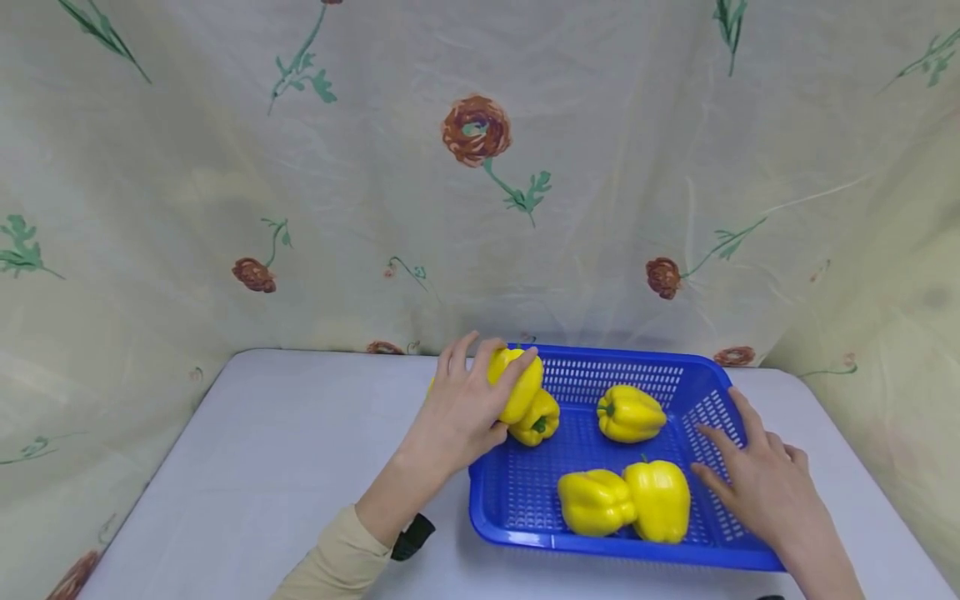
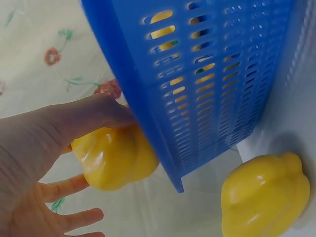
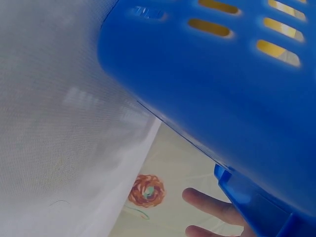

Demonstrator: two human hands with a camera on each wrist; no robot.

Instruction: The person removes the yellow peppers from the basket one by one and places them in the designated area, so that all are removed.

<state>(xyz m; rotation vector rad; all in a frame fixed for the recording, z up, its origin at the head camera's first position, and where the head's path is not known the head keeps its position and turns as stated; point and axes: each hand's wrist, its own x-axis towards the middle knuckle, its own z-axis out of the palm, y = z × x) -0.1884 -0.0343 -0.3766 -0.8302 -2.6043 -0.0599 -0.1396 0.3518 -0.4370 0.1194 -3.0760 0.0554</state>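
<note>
- Blue slotted plastic basket (image 1: 705,392): smooth, slightly shiny.
- Yellow bell peppers (image 1: 631,412): glossy, waxy skin.
- White table top (image 1: 285,442): matt and smooth.
- Flower-printed cream cloth backdrop (image 1: 375,183): thin, creased, faintly sheeny.

No readable text, labels, brands, nos. or signs anywhere in these views. Blue basket (image 1: 697,367): plain plastic w/ slots, no mark seen. Yellow peppers (image 1: 630,412): no stickers visible. Curtain backdrop (image 1: 477,129): printed flowers & stems only, no lettering. Table (image 1: 285,433): bare surface, nothing written.
</note>
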